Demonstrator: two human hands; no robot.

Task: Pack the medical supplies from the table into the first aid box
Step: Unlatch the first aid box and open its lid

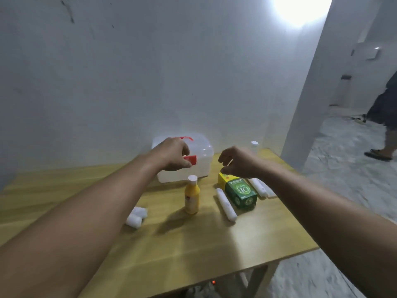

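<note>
A translucent white first aid box (202, 160) with a red handle and its lid down stands at the back of the wooden table (193, 244). My left hand (171, 154) is pinched on the box's red front latch (191, 159). My right hand (238, 162) hovers open just right of the box, above a green and yellow carton (240, 192). A yellow bottle with a white cap (191, 197) stands in front of the box. One white roll (226, 204) lies left of the carton and more white rolls (261, 187) lie on its right. Small white bandage rolls (136, 216) lie further left.
A clear bottle with a white cap (254, 146) stands at the table's back right corner. A white wall rises right behind the table. The table's right edge borders open floor, where another person's leg and sandal (384, 147) show at far right.
</note>
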